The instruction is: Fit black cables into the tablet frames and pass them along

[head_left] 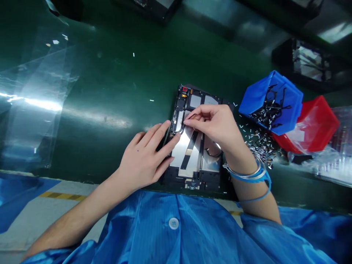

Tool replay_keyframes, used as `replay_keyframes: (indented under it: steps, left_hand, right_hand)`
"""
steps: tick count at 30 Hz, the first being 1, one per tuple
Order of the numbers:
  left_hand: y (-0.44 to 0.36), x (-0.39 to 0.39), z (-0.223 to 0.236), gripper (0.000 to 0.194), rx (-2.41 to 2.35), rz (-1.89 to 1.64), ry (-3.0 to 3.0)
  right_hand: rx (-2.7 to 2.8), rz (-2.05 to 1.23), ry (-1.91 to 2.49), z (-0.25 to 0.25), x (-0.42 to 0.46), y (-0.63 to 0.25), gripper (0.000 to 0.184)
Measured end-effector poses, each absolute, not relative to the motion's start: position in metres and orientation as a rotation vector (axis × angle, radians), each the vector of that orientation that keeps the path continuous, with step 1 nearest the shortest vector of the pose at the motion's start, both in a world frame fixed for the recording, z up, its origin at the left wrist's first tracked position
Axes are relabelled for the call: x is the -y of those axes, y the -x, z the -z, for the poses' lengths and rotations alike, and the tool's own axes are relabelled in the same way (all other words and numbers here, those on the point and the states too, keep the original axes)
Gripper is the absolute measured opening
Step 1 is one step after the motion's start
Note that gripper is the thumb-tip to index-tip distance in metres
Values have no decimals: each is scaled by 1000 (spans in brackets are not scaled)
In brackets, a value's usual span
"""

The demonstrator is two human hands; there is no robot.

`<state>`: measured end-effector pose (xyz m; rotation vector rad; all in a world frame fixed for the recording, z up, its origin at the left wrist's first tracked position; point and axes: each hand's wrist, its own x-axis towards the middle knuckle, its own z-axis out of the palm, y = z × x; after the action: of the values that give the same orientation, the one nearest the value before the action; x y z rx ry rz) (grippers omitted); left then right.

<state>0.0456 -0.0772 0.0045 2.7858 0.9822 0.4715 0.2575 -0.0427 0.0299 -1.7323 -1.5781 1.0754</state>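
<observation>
Pinching a thin black cable between thumb and forefinger, the right hand works over an opened flat device (head view). The left hand, fingers spread, rests at the device's left edge. The device lies on the green counter beneath both hands; right of them, a blue bin holds black pieces.

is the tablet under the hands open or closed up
Open: no cover lies over the tablet, so its insides show, including a dark ribbon and a small circuit board.
</observation>
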Motion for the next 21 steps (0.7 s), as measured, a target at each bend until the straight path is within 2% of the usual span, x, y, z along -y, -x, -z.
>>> replay_keyframes:
  steps: [12, 21]
  left_hand:
    - [-44, 74, -3, 47, -969, -371, -2790]
    - [-45, 55, -11, 43, -594, -281, -2919]
  right_hand:
    - [1648, -965, 1799, -26, 42, -255, 11]
    - [1720, -774, 1856, -23, 49, -251, 4]
